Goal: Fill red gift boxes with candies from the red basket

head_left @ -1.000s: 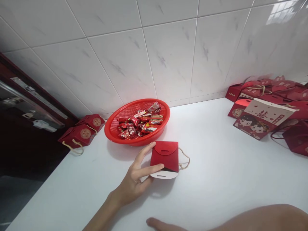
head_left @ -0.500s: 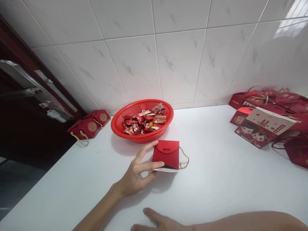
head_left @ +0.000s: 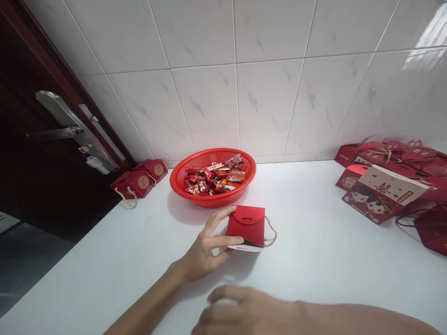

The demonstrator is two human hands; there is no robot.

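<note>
A small red candy box (head_left: 246,228) with a twisted cord handle stands on the white table, its slotted top flap folded over and a pale flap jutting out at the near side. My left hand (head_left: 213,244) grips it from the left, fingers spread along its top and near edges. A dark gap shows under the lid near my fingertips. Closer to the camera, my right hand (head_left: 240,309) hovers over the table below the box, slightly blurred, holding nothing, its fingers bent and apart. Behind the box sits a red plastic basket (head_left: 178,186) of wrapped candies (head_left: 216,179).
Two red boxes (head_left: 139,181) with cord handles stand at the table's left back corner, beside a dark door with a metal handle (head_left: 75,128). At the right lies a pile of red boxes (head_left: 384,190), some flattened. A tiled wall (head_left: 272,107) closes off the back.
My right hand has risen slightly and turned, its fingers curling more. My left hand keeps its hold on the box. The whole view has shifted a little.
</note>
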